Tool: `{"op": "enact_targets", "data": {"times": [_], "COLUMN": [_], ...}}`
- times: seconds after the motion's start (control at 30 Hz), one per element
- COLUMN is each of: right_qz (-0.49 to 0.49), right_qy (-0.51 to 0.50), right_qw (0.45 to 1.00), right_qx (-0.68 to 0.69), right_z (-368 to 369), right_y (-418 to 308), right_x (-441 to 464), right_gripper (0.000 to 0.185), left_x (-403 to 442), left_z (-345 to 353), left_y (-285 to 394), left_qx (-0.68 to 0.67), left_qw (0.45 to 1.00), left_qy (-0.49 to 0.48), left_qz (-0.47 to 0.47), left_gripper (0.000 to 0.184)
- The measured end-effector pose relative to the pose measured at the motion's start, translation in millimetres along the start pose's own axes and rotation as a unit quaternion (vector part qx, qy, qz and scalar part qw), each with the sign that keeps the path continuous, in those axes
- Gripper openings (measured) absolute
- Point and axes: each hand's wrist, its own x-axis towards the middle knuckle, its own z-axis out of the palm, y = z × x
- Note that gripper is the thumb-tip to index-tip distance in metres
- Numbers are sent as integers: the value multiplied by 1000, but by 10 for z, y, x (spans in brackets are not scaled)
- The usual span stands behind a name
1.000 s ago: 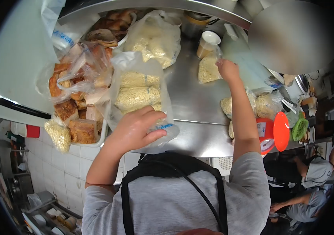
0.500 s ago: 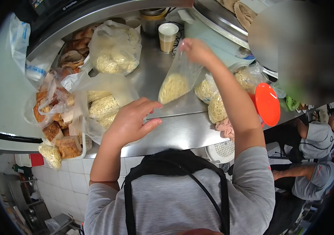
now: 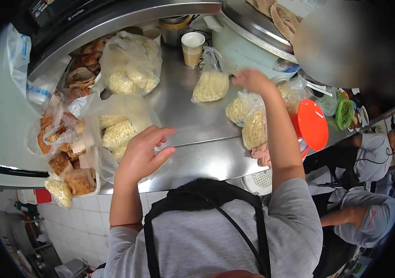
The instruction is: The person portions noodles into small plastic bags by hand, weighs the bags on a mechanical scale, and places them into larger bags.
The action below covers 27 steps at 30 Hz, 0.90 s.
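My left hand [image 3: 143, 154] is over the front of the steel counter, thumb and fingers apart, holding nothing. Just left of it lies a large plastic bag [image 3: 136, 109] with packs of noodles [image 3: 118, 135] inside. A small plastic bag of noodles [image 3: 210, 87] sits by itself on the middle of the counter. To its right, apart from it, is my right hand [image 3: 254, 82]; its fingers are blurred by motion. Below that hand, two more bags of noodles [image 3: 254, 129] lie beside my forearm, near a pink cloth [image 3: 261, 154].
A paper cup [image 3: 193, 49] and a large lidded pot [image 3: 253, 44] stand at the back. Chunks of browned food [image 3: 79, 181] fill a tray at left, near another full bag [image 3: 131, 65]. A red plastic lid [image 3: 312, 125] is at right. Other people [image 3: 366, 213] are further right.
My right hand has let go of the small noodle bag and moved right and down. The bag now rests on the counter, its top slumped. My left hand has shifted slightly left.
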Motion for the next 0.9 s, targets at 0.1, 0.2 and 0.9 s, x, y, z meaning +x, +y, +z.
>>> {"op": "enact_targets", "data": {"times": [0.1, 0.2, 0.9], "right_qz": [111, 108, -8], "right_qy": [-84, 38, 194], "right_qw": [985, 993, 979], "right_qx": [-104, -13, 55], "right_z": [525, 899, 420], "right_y": [493, 663, 255], "right_x": [-452, -855, -1289], "right_gripper": [62, 45, 31], "left_x": [4, 18, 935], "left_z": [16, 104, 1634], "left_y": [-37, -76, 338], "left_qx": [-17, -21, 115], "left_qw": [1000, 999, 959], "left_qy": [-4, -20, -107], "left_qz": [4, 25, 236], "left_gripper": [31, 31, 43]}}
